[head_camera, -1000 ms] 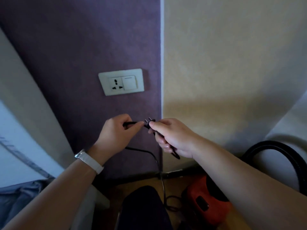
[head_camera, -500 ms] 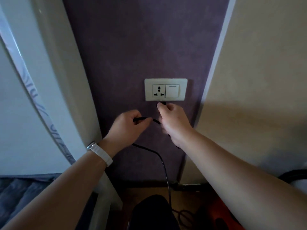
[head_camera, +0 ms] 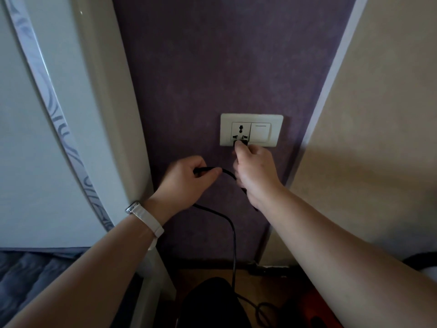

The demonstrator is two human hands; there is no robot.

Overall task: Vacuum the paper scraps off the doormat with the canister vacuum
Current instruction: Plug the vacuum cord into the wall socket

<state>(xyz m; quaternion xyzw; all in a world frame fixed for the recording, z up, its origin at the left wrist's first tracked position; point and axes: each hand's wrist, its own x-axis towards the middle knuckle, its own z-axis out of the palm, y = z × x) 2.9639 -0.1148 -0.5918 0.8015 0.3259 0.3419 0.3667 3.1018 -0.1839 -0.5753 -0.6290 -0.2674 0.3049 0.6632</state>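
While the right hand (head_camera: 254, 169) pinches the black plug (head_camera: 240, 143) by its body, the plug sits right at the lower slots of the wall socket (head_camera: 240, 133), directly ahead of and just above that hand. Whether the pins are already seated or only touching the slot mouths cannot be told, since the thumb and fingertip cover the joint. The plug's long axis points straight into the wall, so the coming push would have to run along that same line, square to the white faceplate (head_camera: 251, 117), with no sideways lean. The rocker switch (head_camera: 260, 131) lies immediately right of the socket on the same plate, close to the knuckles.

The left hand (head_camera: 186, 183) is closed around the black cord (head_camera: 233, 235) a short way back from the plug, lower and to the left, feeding slack; from there the cord loops down to the floor (head_camera: 257, 282) and trails away. The right hand is clearly the nearer one to the socket and would do the pressing. Only a red sliver of what is probably the canister vacuum (head_camera: 319, 313) shows at the bottom right, low by the floor; the doormat and paper scraps are out of view.
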